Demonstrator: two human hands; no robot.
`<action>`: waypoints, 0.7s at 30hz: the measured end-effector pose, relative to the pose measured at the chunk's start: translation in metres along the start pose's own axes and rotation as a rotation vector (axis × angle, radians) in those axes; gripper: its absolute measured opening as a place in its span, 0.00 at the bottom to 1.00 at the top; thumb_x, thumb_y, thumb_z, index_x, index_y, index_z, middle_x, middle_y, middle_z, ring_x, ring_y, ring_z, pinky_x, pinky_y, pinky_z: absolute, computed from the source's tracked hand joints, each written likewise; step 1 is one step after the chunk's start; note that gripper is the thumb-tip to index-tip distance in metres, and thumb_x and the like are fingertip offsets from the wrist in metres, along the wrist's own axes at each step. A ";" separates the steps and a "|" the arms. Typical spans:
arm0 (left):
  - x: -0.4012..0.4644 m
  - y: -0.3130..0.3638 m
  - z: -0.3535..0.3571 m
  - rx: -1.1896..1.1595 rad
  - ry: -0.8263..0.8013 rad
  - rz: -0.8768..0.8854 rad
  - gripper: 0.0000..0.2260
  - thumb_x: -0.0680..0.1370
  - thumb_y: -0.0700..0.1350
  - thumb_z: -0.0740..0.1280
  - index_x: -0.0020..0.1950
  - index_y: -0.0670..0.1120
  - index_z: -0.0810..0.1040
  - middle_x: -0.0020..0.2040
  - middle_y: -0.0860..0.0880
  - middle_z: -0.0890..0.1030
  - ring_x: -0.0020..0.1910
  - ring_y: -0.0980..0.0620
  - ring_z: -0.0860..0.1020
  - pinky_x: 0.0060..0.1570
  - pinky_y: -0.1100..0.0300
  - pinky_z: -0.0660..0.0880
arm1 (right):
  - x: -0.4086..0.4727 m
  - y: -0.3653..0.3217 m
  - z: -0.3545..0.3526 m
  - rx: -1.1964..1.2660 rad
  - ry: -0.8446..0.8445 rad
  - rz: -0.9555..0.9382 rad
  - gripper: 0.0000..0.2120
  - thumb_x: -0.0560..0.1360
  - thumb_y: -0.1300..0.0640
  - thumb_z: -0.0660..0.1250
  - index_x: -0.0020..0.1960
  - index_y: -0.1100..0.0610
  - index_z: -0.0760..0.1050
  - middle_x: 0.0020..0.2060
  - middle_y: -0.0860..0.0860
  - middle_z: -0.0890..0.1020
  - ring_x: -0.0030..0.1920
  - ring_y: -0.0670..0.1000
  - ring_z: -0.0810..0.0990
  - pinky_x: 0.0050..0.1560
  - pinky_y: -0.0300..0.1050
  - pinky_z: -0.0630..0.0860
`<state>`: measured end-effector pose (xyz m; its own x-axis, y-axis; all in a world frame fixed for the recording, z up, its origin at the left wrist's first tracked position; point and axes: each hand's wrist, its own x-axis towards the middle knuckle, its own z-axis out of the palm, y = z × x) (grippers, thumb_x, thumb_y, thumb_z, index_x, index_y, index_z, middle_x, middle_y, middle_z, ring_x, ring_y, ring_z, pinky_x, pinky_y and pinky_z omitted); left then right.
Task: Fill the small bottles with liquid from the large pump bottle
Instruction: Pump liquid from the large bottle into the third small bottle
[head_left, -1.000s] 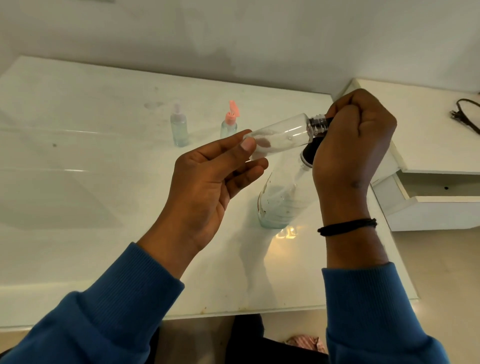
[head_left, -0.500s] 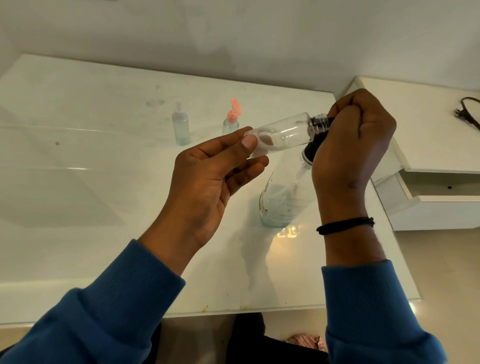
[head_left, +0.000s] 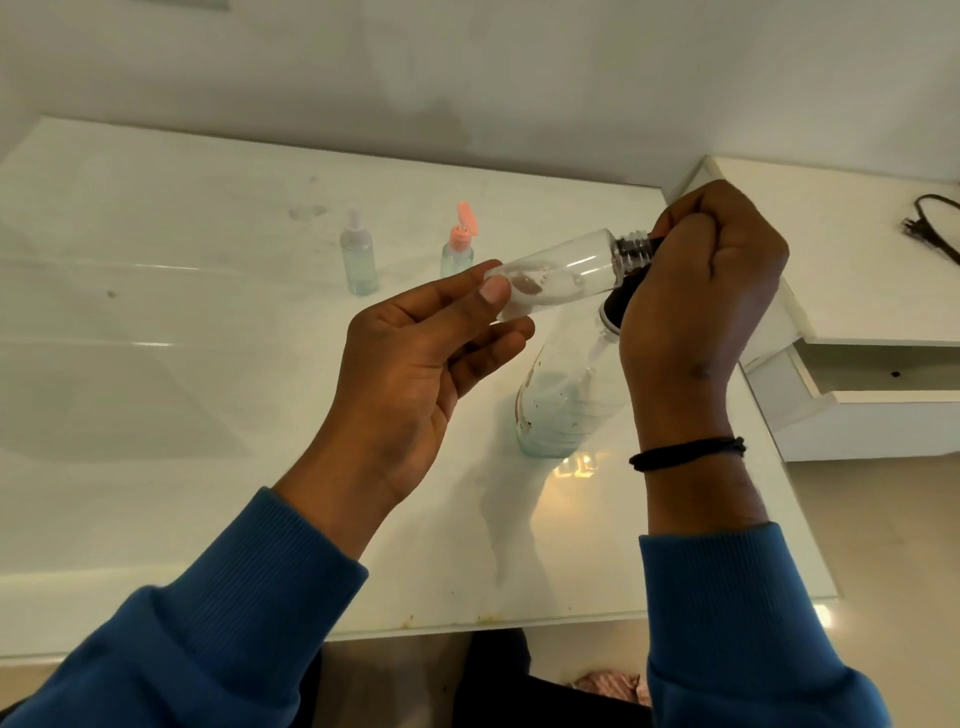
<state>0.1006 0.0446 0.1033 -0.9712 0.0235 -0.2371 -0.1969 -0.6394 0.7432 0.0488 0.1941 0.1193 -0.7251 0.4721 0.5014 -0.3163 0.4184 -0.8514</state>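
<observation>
Clear glossy plastic small bottle (head_left: 561, 275), glossy white table (head_left: 208, 467), ribbed blue cloth sleeve (head_left: 748, 623).

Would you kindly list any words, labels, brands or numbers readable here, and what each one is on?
None can be read.
Held clear small bottle: no label visible.
Large pump bottle: no print visible.
Two small bottles on the table, clear-capped and pink-capped: no readable text.

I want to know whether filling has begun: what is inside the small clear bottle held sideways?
The small clear bottle looks nearly empty: only droplets or residue on its wall. The right hand covers its mouth, so liquid entering cannot be seen.
</observation>
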 end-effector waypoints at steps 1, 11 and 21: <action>0.000 0.000 0.000 0.000 -0.004 0.003 0.19 0.70 0.42 0.72 0.60 0.39 0.82 0.54 0.41 0.86 0.46 0.46 0.86 0.45 0.62 0.81 | 0.002 -0.001 -0.001 -0.006 -0.002 -0.001 0.10 0.70 0.68 0.52 0.34 0.64 0.70 0.24 0.43 0.66 0.29 0.50 0.66 0.31 0.49 0.66; 0.000 0.000 0.001 0.007 0.004 0.011 0.18 0.70 0.42 0.72 0.60 0.39 0.83 0.54 0.41 0.86 0.45 0.46 0.86 0.45 0.62 0.81 | 0.001 -0.001 -0.001 -0.010 0.018 -0.002 0.11 0.70 0.68 0.52 0.34 0.63 0.70 0.24 0.43 0.67 0.29 0.46 0.66 0.31 0.46 0.64; 0.001 0.001 0.000 0.003 0.006 0.012 0.18 0.70 0.42 0.73 0.58 0.40 0.83 0.52 0.42 0.87 0.44 0.46 0.86 0.45 0.62 0.81 | 0.000 0.000 0.000 -0.019 0.025 0.006 0.10 0.69 0.68 0.52 0.34 0.63 0.70 0.24 0.43 0.66 0.29 0.47 0.65 0.32 0.44 0.62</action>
<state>0.0999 0.0442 0.1039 -0.9726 0.0112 -0.2322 -0.1858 -0.6377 0.7476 0.0487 0.1936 0.1192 -0.7112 0.4937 0.5005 -0.3006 0.4299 -0.8513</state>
